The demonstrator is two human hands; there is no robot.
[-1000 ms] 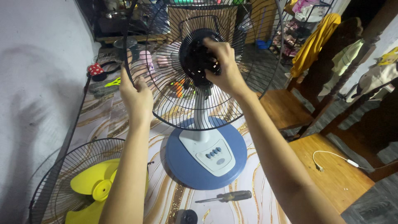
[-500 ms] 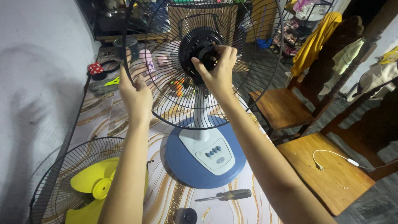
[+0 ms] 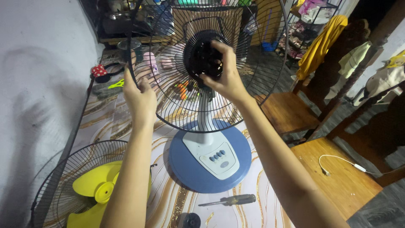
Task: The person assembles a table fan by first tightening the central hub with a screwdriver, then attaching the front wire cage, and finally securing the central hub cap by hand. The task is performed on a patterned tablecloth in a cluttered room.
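Note:
A desk fan with a blue round base (image 3: 198,173) and white neck stands on a marbled table. Its black rear wire guard (image 3: 253,71) is upright on the motor, with no blade fitted. My left hand (image 3: 139,99) grips the guard's left rim. My right hand (image 3: 228,76) closes its fingers on the black round nut (image 3: 202,59) at the guard's centre hub. The yellow fan blade (image 3: 95,190) lies inside the detached front guard (image 3: 55,177) at the lower left.
A screwdriver (image 3: 230,200) and a small black cap (image 3: 190,220) lie near the table's front edge. Small clutter sits at the far left of the table. Wooden stools (image 3: 341,181) with a white cable stand to the right, clothes beyond.
My right hand has twisted on the centre nut, going from fingertips on its rim back to covering it. The left hand keeps its hold on the guard rim.

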